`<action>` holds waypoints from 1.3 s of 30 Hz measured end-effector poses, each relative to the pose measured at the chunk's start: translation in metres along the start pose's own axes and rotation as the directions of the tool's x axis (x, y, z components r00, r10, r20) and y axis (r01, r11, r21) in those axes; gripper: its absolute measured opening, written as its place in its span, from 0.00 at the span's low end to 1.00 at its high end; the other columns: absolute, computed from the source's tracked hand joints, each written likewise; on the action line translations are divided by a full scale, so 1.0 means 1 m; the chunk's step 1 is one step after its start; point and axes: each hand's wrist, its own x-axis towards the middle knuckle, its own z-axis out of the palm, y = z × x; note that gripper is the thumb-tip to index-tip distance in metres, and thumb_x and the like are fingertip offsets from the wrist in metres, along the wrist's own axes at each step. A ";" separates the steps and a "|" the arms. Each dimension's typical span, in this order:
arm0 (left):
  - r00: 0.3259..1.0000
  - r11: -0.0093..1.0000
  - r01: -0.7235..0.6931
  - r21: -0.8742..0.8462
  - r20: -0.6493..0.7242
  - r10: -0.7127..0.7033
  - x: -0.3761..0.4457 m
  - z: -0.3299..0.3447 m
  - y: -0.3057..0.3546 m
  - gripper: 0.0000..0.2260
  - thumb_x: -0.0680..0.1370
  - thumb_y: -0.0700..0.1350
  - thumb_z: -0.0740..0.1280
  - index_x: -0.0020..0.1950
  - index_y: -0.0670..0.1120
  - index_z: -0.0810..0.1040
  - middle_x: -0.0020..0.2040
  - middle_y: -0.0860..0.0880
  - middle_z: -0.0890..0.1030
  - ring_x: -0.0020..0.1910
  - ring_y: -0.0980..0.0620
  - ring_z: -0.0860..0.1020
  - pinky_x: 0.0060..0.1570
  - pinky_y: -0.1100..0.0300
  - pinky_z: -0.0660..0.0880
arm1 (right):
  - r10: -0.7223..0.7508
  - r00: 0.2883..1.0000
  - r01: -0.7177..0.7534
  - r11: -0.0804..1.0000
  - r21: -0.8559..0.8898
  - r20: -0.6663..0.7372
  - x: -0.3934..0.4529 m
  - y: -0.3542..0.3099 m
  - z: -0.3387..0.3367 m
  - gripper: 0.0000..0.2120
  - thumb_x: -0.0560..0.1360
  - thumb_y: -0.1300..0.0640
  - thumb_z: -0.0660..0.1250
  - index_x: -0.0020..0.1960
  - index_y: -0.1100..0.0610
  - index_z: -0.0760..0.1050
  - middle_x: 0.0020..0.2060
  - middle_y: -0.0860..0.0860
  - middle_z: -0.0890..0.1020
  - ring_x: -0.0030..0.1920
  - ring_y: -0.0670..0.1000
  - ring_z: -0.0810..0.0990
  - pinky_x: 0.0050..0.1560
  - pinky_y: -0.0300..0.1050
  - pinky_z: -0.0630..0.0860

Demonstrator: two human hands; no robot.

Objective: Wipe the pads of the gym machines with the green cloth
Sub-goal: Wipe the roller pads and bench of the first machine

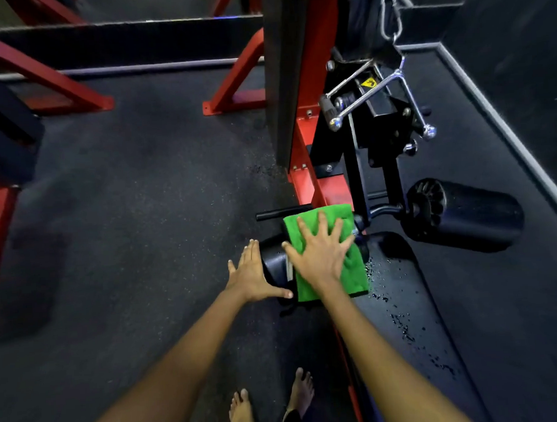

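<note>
Head view is showing the green cloth (328, 256) lying over the left roller pad (274, 259) – the right hand (320, 257), fingers spread flat, is pressing it down to wipe, while the open left hand (253, 274) is bracing the pad's end – droplets are speckling the bench (412, 300)

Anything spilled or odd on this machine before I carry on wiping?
Yes: droplets of liquid lie scattered on the black seat pad, just right of the green cloth under the right hand. Nothing looks damaged.
</note>
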 end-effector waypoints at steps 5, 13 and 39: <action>1.000 0.999 0.021 0.048 -0.024 -0.020 0.003 0.001 0.002 0.63 0.58 0.62 0.78 0.77 0.43 0.41 0.78 0.49 0.46 0.76 0.49 0.50 0.73 0.40 0.48 | -0.268 0.955 0.264 0.963 -0.050 -0.128 -0.026 0.034 0.021 0.28 0.68 0.36 0.55 0.66 0.40 0.72 0.66 0.53 0.74 0.61 0.61 0.67 0.50 0.65 0.74; 0.994 0.977 0.103 0.187 -0.050 -0.095 0.000 0.006 0.016 0.63 0.58 0.64 0.77 0.76 0.43 0.38 0.78 0.48 0.44 0.76 0.46 0.52 0.71 0.35 0.46 | 0.113 0.991 -0.109 0.992 0.058 -0.076 0.028 0.029 -0.008 0.30 0.73 0.34 0.58 0.73 0.41 0.60 0.75 0.53 0.57 0.72 0.62 0.55 0.68 0.66 0.55; 0.983 0.949 0.180 0.258 -0.088 -0.162 -0.015 0.024 0.029 0.62 0.64 0.63 0.75 0.74 0.41 0.31 0.77 0.47 0.34 0.77 0.43 0.48 0.73 0.42 0.48 | -0.180 0.941 0.216 0.971 0.101 -0.287 -0.020 0.075 0.022 0.27 0.65 0.48 0.74 0.64 0.47 0.75 0.61 0.57 0.76 0.59 0.59 0.66 0.49 0.61 0.74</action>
